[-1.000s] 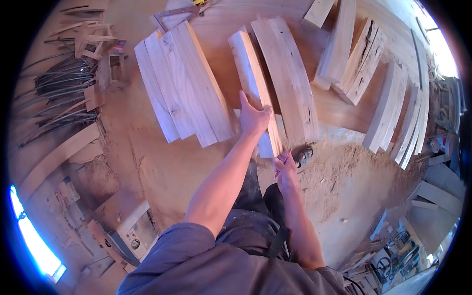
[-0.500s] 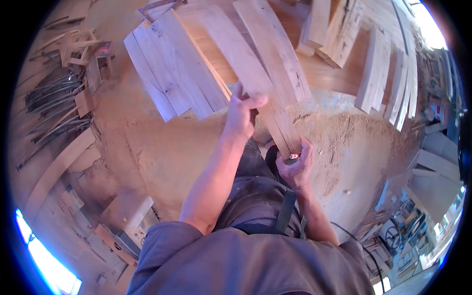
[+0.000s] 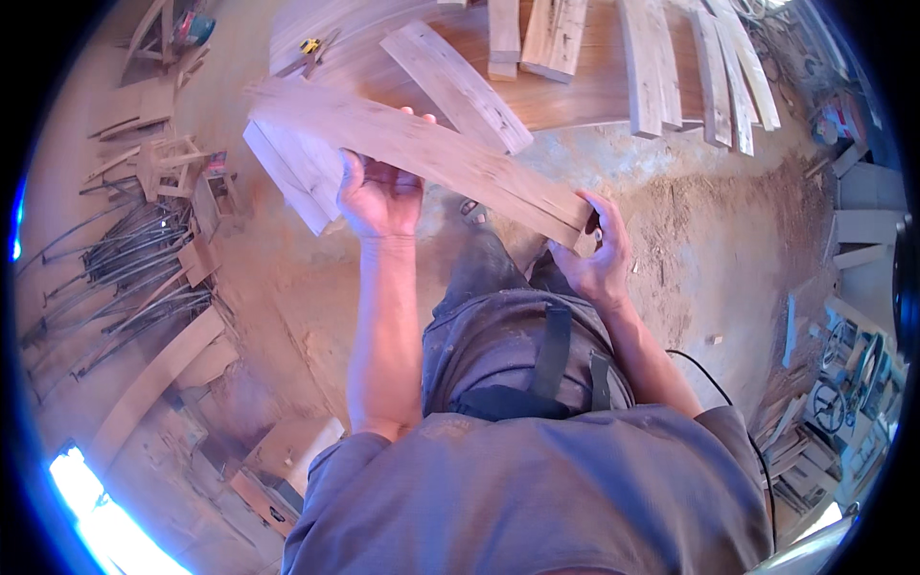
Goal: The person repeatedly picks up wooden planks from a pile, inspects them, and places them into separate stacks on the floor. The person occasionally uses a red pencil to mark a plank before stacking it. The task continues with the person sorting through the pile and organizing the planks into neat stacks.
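A long wooden board (image 3: pixel 450 158) is held up in front of me, slanting down from upper left to lower right, with a dark crack or seam near its right end. My left hand (image 3: pixel 383 203) supports it from below, palm up, with its thumb on the near side and its fingertips showing past the far edge. At the right end my right hand (image 3: pixel 604 264) grips the board between thumb and fingers. Something small and pale shows by the right fingers, too small to name. Behind, another board (image 3: pixel 460 86) lies on the wooden table (image 3: pixel 565 107).
Partly hidden by the held board, wide boards (image 3: pixel 292 172) lie at the left. More planks (image 3: pixel 647 67) rest along the table's right side. A small yellow and black tool (image 3: pixel 310 46) lies at the back. Metal bars (image 3: pixel 139 244) are heaped on the left; a dark cable (image 3: pixel 709 374) runs at right.
The held board has swung from a steep slant to a flatter one, its far end moving left. My left hand has shifted left and turned palm up; my right hand has risen slightly.
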The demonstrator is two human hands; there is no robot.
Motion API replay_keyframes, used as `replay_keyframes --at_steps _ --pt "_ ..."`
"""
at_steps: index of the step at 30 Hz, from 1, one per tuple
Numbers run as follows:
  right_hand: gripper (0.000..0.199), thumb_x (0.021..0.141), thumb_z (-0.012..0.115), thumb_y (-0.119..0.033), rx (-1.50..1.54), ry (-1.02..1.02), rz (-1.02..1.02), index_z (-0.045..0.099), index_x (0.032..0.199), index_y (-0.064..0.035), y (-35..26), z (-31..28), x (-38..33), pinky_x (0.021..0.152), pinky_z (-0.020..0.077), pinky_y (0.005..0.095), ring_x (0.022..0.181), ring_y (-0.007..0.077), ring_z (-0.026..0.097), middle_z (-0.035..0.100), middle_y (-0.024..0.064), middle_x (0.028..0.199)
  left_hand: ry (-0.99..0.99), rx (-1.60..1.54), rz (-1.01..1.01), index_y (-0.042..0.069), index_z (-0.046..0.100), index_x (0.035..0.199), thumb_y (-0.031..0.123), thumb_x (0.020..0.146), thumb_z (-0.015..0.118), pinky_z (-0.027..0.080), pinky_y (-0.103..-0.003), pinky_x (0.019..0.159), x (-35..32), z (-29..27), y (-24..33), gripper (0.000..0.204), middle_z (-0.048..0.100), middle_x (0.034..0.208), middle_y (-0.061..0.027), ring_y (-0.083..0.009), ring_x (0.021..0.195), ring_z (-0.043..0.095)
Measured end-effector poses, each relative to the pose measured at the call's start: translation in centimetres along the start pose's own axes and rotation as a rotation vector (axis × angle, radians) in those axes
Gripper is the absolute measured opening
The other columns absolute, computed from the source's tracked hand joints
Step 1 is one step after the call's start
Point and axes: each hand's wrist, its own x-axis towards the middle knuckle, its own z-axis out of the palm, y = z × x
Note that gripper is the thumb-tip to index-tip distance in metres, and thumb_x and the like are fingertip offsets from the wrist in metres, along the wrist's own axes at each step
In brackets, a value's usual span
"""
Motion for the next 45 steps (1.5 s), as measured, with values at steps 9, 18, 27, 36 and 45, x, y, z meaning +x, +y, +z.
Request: replay_keyframes --at_steps 9,18,27,36,45 --pt "0.067 0.076 0.08 -0.002 0.775 0.04 0.278 0.058 0.139 -0.0003 -1.0 -5.7 -0.1 0.091 0.051 0.0302 0.103 0.0162 0.065 0.068 0.0093 0.111 0.119 0.186 0.192 0.01 0.043 0.155 0.05 0.085 0.081 0.034 -0.064 0.12 -3.7 4.4 -1.1 0.088 0.054 0.15 -0.0215 -0.0534 0.144 0.04" --pt "0.042 0.096 0.063 -0.052 1.13 -0.129 1.189 0.065 0.107 -0.0107 1.6 -8.2 1.9 0.038 0.0346 0.0269 0.054 0.0154 0.056 0.065 0.0077 0.077 0.105 0.348 0.108 0.005 0.056 0.139 0.022 0.086 0.082 0.05 -0.048 0.105 -1.7 7.0 -0.4 0.061 0.065 0.131 -0.0104 -0.0289 0.124 0.06" --pt "0.056 0.095 0.056 -0.065 1.239 -0.109 1.415 0.065 0.102 -0.0092 3.4 -6.2 2.7 0.036 0.0327 0.0305 0.045 0.0208 0.05 0.06 0.0124 0.069 0.294 0.615 0.0 0.008 0.061 0.128 0.018 0.087 0.079 0.055 -0.045 0.092 2.1 7.2 -1.7 0.046 0.067 0.117 -0.007 -0.0236 0.108 0.065" --pt "0.057 0.089 0.056 -0.071 1.122 -0.03 1.552 0.068 0.096 -0.0162 6.1 -5.1 3.8 0.039 0.0257 0.0311 0.045 0.0178 0.042 0.057 0.0061 0.066 0.345 0.689 -0.076 0.008 0.054 0.126 0.014 0.086 0.078 0.058 -0.044 0.083 4.4 8.9 -2.9 0.047 0.063 0.115 -0.0089 -0.0241 0.104 0.066" --pt "0.056 0.087 0.06 -0.07 1.147 -0.075 1.478 0.066 0.099 -0.015 7.0 -6.6 3.7 0.038 0.0317 0.0307 0.043 0.0183 0.043 0.054 0.0064 0.064 0.304 0.698 -0.094 0.011 0.054 0.137 0.024 0.089 0.073 0.056 -0.048 0.092 4.6 10.1 -2.7 0.053 0.063 0.124 -0.0071 -0.0254 0.111 0.065"
